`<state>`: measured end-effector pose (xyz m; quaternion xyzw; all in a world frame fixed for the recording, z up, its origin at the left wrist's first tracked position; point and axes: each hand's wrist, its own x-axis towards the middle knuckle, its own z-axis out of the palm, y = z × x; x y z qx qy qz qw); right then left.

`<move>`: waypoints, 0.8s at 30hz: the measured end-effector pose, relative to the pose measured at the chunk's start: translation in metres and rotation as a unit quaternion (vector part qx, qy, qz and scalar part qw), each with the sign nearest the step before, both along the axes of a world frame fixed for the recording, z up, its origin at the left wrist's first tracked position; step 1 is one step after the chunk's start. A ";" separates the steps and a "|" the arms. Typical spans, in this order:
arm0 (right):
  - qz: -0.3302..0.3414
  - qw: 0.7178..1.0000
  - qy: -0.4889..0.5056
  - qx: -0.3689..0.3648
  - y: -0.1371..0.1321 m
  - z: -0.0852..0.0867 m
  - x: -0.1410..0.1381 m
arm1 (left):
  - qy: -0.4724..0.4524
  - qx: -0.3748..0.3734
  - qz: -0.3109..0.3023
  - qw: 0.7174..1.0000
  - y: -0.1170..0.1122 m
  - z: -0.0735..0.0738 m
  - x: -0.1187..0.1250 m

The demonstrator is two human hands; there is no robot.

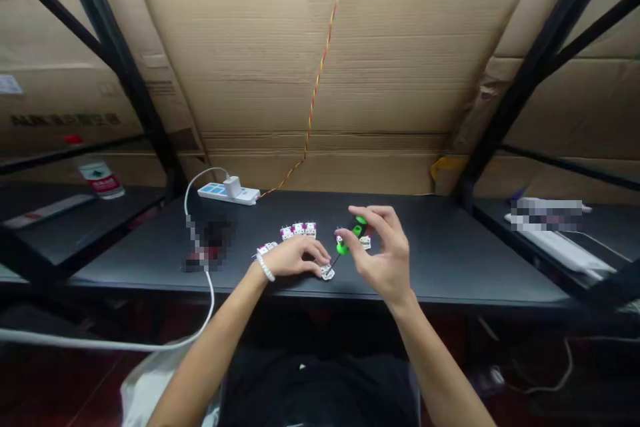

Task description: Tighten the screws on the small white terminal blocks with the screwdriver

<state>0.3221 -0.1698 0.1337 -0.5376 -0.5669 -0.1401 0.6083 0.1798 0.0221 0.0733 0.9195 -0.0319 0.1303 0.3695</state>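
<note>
From the head camera I am watching my right hand (383, 250) gripping a green and black screwdriver (357, 230), the thumb and fingers pressing on its handle. The screwdriver is leaning, its thin shaft pointing down and left to a small white part (328, 273) near the front edge of the black table (450, 267). My left hand (299, 256) is resting low there, thumb and fingertips pinching that part. A white bracelet (265, 267) is circling my left wrist. Just behind the left hand, 3 white blocks (299, 230) are standing in a row, and another white block (366, 241) is showing partly behind the screwdriver. Farther back, a white power strip (245, 197) is lying by the cardboard (350, 67), 1 plug (232, 187) sitting in it
</note>
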 end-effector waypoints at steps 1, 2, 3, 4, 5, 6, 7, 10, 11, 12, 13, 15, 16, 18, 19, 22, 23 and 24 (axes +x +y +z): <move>0.024 1.000 0.006 -0.014 -0.001 0.000 0.000 | 0.002 0.000 -0.001 1.000 0.000 0.000 0.000; 0.055 0.998 0.011 -0.032 -0.002 0.000 0.001 | 0.004 0.000 -0.001 1.000 0.000 0.001 0.000; 0.084 0.995 0.014 -0.049 -0.003 0.000 0.001 | 0.003 -0.002 -0.001 1.000 -0.001 0.001 0.000; 0.103 0.993 0.011 -0.056 -0.004 0.000 0.001 | 0.003 -0.004 -0.002 1.000 -0.001 0.001 -0.001; 0.105 0.993 0.003 -0.055 -0.005 0.001 0.001 | 0.003 -0.006 -0.002 1.000 -0.001 0.002 -0.001; 0.090 0.995 -0.009 -0.046 -0.005 0.002 0.000 | 0.002 -0.007 0.000 1.000 -0.002 0.002 -0.001; 0.064 0.997 -0.022 -0.031 -0.006 0.003 0.000 | 0.000 -0.007 0.004 1.000 -0.002 0.002 -0.001; -0.013 0.999 -0.041 0.016 -0.006 0.005 -0.001 | 0.001 -0.005 0.004 1.000 -0.002 0.002 -0.002; -0.015 0.999 -0.038 0.016 -0.006 0.006 0.000 | 0.002 -0.005 0.003 1.000 -0.002 0.002 -0.002; -0.002 0.999 -0.036 0.007 -0.007 0.006 0.001 | 0.003 -0.005 0.002 1.000 -0.002 0.003 -0.002; 0.021 0.999 -0.038 -0.008 -0.007 0.007 0.002 | 0.004 -0.005 -0.001 1.000 -0.002 0.003 -0.001; 0.066 0.996 -0.052 -0.033 -0.008 0.007 0.004 | 0.004 -0.003 -0.001 1.000 -0.002 0.003 -0.001; 0.072 0.995 -0.059 -0.035 -0.009 0.007 0.005 | 0.004 -0.002 0.002 1.000 -0.002 0.003 -0.002; 0.045 0.997 -0.064 -0.017 -0.009 0.007 0.005 | 0.006 0.001 0.004 1.000 -0.002 0.003 -0.002; 0.022 0.998 -0.061 -0.004 -0.009 0.007 0.004 | 0.006 0.002 0.005 1.000 -0.002 0.003 -0.002; -0.022 0.999 -0.041 0.021 -0.007 0.006 0.004 | 0.001 -0.004 0.005 1.000 -0.003 0.002 -0.002; -0.014 0.999 -0.037 0.013 -0.007 0.006 0.004 | 0.002 -0.008 0.002 1.000 -0.003 0.002 -0.002; 0.005 0.999 -0.035 0.000 -0.007 0.006 0.005 | 0.002 -0.012 0.000 1.000 -0.003 0.003 -0.002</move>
